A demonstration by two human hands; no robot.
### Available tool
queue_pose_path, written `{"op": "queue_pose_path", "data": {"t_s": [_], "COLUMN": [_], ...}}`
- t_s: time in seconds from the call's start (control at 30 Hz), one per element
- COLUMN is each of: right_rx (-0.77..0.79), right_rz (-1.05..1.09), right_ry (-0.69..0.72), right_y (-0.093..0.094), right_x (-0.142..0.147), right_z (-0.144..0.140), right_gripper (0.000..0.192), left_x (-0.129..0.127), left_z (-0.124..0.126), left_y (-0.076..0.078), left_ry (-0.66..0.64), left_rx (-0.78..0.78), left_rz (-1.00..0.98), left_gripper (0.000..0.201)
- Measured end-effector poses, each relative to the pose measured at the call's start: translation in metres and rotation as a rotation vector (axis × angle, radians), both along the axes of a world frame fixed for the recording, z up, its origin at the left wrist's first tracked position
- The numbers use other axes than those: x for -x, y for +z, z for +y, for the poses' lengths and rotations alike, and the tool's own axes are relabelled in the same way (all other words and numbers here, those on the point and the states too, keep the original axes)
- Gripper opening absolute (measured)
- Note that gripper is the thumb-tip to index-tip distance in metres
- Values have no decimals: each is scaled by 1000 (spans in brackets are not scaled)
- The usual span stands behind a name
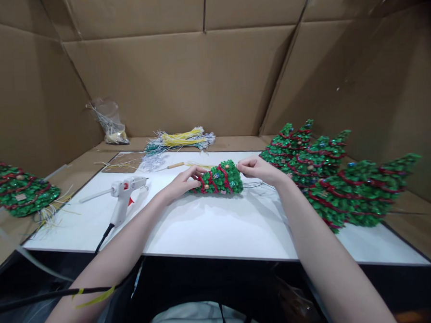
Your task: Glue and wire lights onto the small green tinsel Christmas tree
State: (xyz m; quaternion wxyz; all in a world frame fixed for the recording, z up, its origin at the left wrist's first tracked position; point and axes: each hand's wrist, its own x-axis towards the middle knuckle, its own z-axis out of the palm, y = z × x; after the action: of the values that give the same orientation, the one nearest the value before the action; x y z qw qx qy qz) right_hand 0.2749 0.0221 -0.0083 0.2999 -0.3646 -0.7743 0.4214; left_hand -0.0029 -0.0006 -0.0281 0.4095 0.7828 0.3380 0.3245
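Note:
A small green decorative Christmas tree (pixel 221 180) with red garland and tiny ornaments lies on its side on the white board. My left hand (pixel 186 181) grips its narrow end at the left, fingers wrapped over the top. At the wide base on the right, my right hand (pixel 258 169) is closed in a pinch close to the foliage. What the pinch holds is too small to make out. Thin dark wires (pixel 257 184) stretch rightward from the base, below my right hand.
A white glue gun (pixel 122 199) stands left of my left arm. An awl (pixel 175 165), yellow and white wire bundles (pixel 185 138) and a plastic bag (pixel 112 126) lie behind. More trees (pixel 361 192) crowd the right; another tree (pixel 20 188) sits far left. Cardboard walls (pixel 168 82) enclose the back.

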Motion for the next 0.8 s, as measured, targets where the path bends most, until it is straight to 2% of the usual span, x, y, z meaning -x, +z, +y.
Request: {"op": "queue_pose_path", "data": {"t_s": [0.3,0.8], "right_rx": [23,-38], "right_rz": [10,30], "right_ry": [8,-11], "right_y": [-1,-1], "right_x": [-1,1], "right_z": [1,1], "right_gripper": [48,49], "left_x": [1,3], "left_z": [1,1], "left_y": [-1,-1], "left_ry": [-17,-45], "left_rx": [-9,-18], "left_rz": [0,2], "left_gripper": [42,40]}}
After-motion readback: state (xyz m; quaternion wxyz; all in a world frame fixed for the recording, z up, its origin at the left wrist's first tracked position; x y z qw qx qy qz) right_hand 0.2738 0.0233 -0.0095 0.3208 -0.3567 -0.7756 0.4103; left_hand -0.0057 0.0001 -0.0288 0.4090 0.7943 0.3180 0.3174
